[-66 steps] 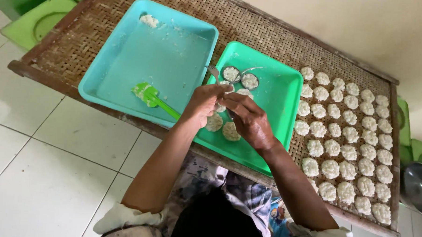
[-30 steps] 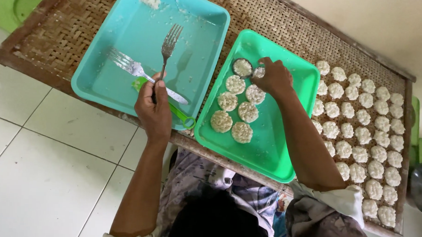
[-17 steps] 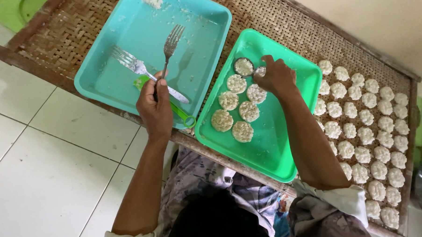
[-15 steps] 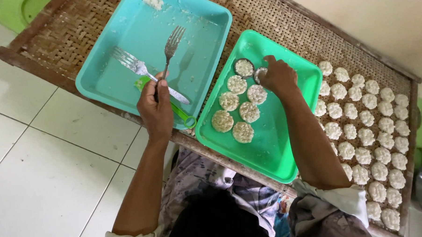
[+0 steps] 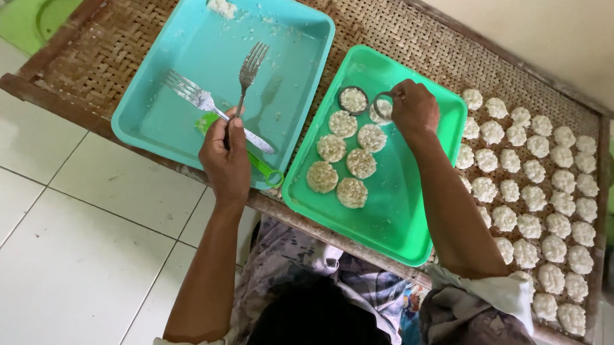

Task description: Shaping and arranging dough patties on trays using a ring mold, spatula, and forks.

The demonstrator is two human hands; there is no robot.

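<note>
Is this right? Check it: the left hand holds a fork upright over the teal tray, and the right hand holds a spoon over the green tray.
Not quite. The head view shows the right hand holding a metal ring mould, not a spoon, over the green tray. The left hand does hold the fork upright over the teal tray.

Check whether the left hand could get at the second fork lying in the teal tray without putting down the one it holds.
Probably not: the left hand is pinching the upright fork, though the lying fork sits uncovered right beside it.

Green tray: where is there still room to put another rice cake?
The green tray is bare along its near half, below the six cakes and beside the right hand's forearm. Its far corner is crowded with two rings.
</note>
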